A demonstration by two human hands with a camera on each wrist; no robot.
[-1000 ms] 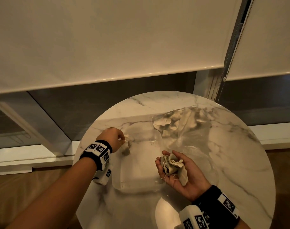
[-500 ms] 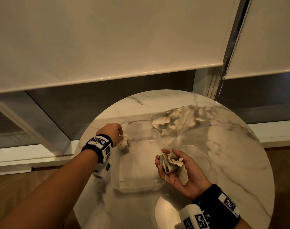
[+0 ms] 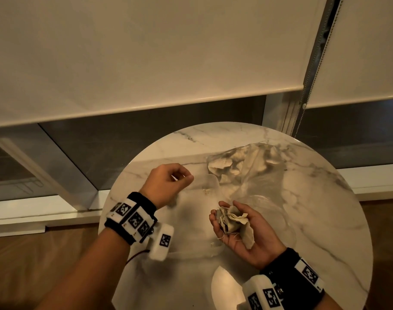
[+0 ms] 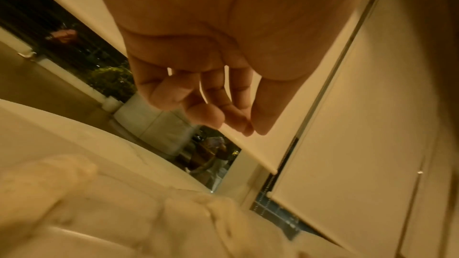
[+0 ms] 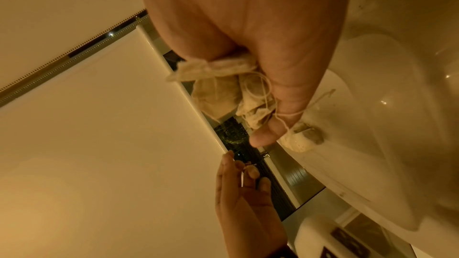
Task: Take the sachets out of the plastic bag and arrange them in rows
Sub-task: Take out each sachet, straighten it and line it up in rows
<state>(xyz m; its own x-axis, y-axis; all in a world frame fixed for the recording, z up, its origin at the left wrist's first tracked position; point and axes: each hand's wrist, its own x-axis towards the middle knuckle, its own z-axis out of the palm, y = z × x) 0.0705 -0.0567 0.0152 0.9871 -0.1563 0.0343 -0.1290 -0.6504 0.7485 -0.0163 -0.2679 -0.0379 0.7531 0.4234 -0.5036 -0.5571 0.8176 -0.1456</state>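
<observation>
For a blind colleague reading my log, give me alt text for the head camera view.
Right hand cups a bunch of crumpled cloth sachets palm-up over a round marble table; the left hand hovers empty, fingers loosely curled. Behind them lies a clear plastic bag holding more sachets.

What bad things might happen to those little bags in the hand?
The right hand cradles a bunch of sachets loosely on an upturned palm, so one might slide off onto the marble table. Their loose strings loop around the thumb and each other, so lifting one sachet with the left hand could drag others along.
</observation>
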